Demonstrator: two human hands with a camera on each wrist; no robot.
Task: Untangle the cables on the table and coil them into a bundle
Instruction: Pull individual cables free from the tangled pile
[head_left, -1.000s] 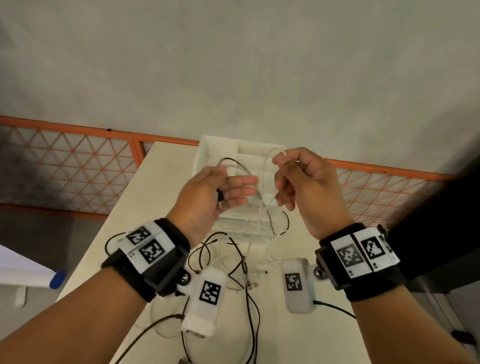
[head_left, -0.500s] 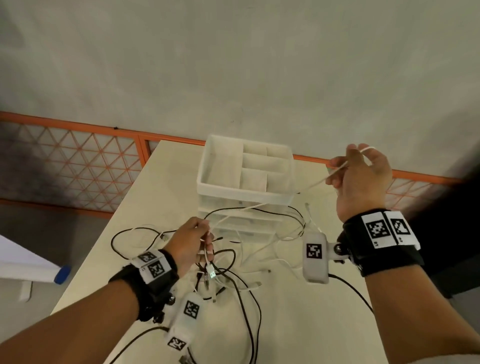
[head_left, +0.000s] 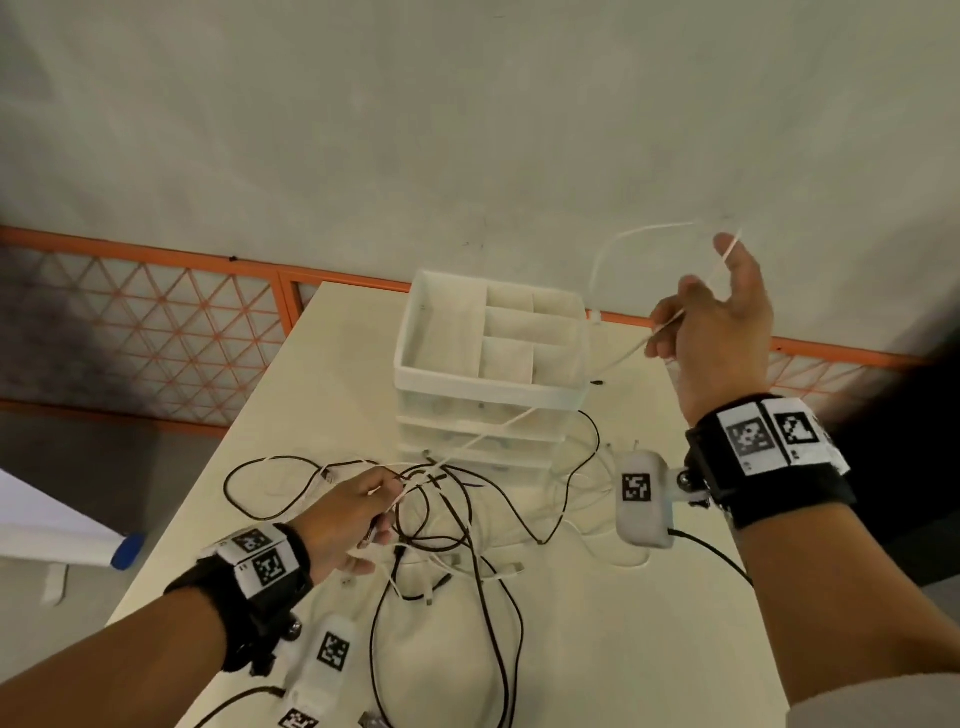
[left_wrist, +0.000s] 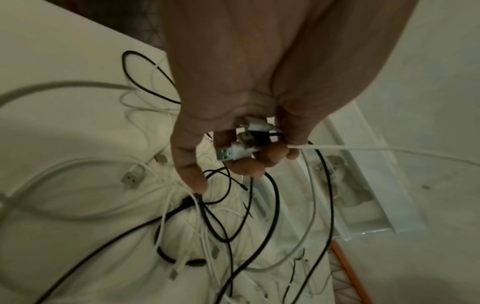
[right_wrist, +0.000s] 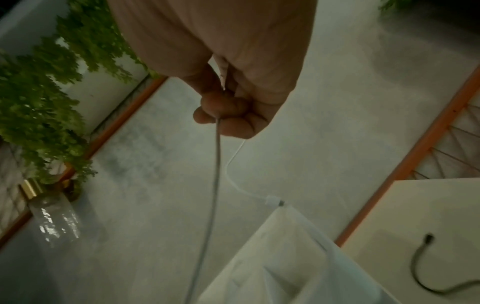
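Table (head_left: 649, 649) holds tangled cables (head_left: 457, 525); two hands grip one white cable (head_left: 519, 415).

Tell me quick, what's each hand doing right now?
Left hand: closed, gripping cable plugs.
Right hand: closed, pinching the white cable, raised.
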